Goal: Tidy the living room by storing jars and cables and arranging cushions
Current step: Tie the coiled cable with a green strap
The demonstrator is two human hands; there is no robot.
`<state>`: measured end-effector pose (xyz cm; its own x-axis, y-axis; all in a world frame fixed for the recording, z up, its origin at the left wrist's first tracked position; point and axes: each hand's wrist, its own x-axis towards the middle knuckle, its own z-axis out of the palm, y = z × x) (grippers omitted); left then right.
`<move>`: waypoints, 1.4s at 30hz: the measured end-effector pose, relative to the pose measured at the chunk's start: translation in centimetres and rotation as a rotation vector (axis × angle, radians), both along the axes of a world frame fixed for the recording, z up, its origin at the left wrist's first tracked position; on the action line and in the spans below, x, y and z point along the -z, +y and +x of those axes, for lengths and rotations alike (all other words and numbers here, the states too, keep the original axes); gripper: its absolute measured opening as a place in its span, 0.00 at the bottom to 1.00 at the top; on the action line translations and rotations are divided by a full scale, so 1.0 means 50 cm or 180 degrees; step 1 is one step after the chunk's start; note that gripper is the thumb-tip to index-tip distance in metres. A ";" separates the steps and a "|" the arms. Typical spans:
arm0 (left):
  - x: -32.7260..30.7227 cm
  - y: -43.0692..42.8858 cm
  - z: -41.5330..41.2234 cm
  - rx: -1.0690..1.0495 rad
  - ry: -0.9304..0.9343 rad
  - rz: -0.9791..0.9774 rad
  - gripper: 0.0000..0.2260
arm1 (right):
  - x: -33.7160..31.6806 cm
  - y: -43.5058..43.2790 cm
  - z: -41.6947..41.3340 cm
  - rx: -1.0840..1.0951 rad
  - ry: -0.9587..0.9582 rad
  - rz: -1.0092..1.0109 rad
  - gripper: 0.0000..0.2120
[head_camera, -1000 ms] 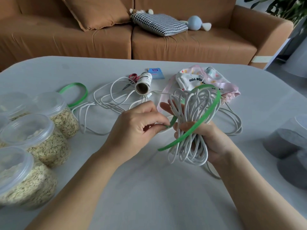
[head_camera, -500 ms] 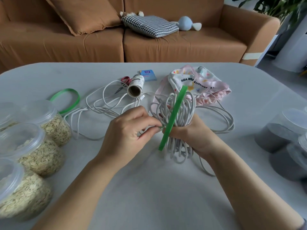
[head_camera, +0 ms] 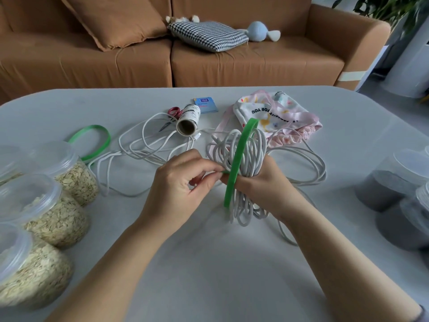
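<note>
My right hand (head_camera: 262, 182) grips a coiled bundle of white cable (head_camera: 243, 154) above the middle of the grey table (head_camera: 209, 263). A green strap (head_camera: 239, 156) runs up the front of the bundle and over its top. My left hand (head_camera: 181, 187) pinches the strap's end at the bundle's waist. A second white cable (head_camera: 144, 147) lies loose further back, beside another green strap (head_camera: 92, 141). Oat jars (head_camera: 46, 214) stand at the left, dark-filled jars (head_camera: 394, 182) at the right. On the sofa are a brown cushion (head_camera: 116, 19) and a checked cushion (head_camera: 209, 36).
Behind the bundle lie a pink printed drawstring bag (head_camera: 283, 112), a paper roll (head_camera: 189, 119), red-handled scissors (head_camera: 173, 113) and a small blue packet (head_camera: 205, 104). A blue soft toy (head_camera: 257, 31) sits on the brown sofa (head_camera: 255, 63). A plant stands at the far right.
The bundle has come down closer to the table and the green strap has turned from a slanted loop to nearly upright. My left hand keeps its pinch on the strap.
</note>
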<state>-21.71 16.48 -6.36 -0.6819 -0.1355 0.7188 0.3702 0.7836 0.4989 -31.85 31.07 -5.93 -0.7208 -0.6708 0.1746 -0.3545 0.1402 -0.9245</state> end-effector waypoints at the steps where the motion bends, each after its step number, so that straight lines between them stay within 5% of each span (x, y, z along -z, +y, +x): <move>1: 0.001 0.003 0.002 -0.0021 -0.0025 0.0107 0.04 | 0.000 0.000 0.001 0.0016 -0.0006 -0.0005 0.12; 5: 0.008 0.013 0.004 -0.0198 -0.0292 0.0666 0.06 | -0.001 0.002 0.003 0.0124 -0.0080 -0.0083 0.14; 10: 0.024 0.022 -0.002 0.0088 -0.0767 0.0652 0.11 | 0.002 0.003 0.000 0.0383 -0.0247 -0.0320 0.11; 18: 0.022 0.024 -0.003 0.0305 -0.0740 0.0694 0.05 | 0.003 0.004 -0.004 0.0414 -0.0395 -0.0522 0.10; 24: -0.003 0.000 0.010 0.0719 -0.0530 0.2284 0.07 | -0.008 0.018 -0.012 0.0387 -0.1002 -0.0643 0.03; 28: -0.011 -0.031 0.015 0.0738 -0.0496 0.1942 0.11 | -0.018 0.029 -0.019 0.0370 -0.1324 -0.0853 0.14; 33: -0.007 -0.043 0.011 0.0644 -0.1125 0.1724 0.16 | -0.017 0.032 -0.014 0.0305 0.0181 -0.0213 0.01; 35: -0.006 -0.044 0.008 0.0772 -0.1190 0.2016 0.17 | -0.015 0.027 -0.008 0.0360 0.0815 0.0184 0.11; 42: -0.040 -0.052 0.013 0.0725 -0.0458 0.2492 0.19 | -0.014 0.001 -0.005 0.0926 0.3044 0.1373 0.17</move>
<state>-21.07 13.88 -4.37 -0.8313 -0.4080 0.3774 0.3687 0.1032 0.9238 -32.11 31.11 -5.21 -0.5529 -0.6358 0.5385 -0.8019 0.5816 -0.1366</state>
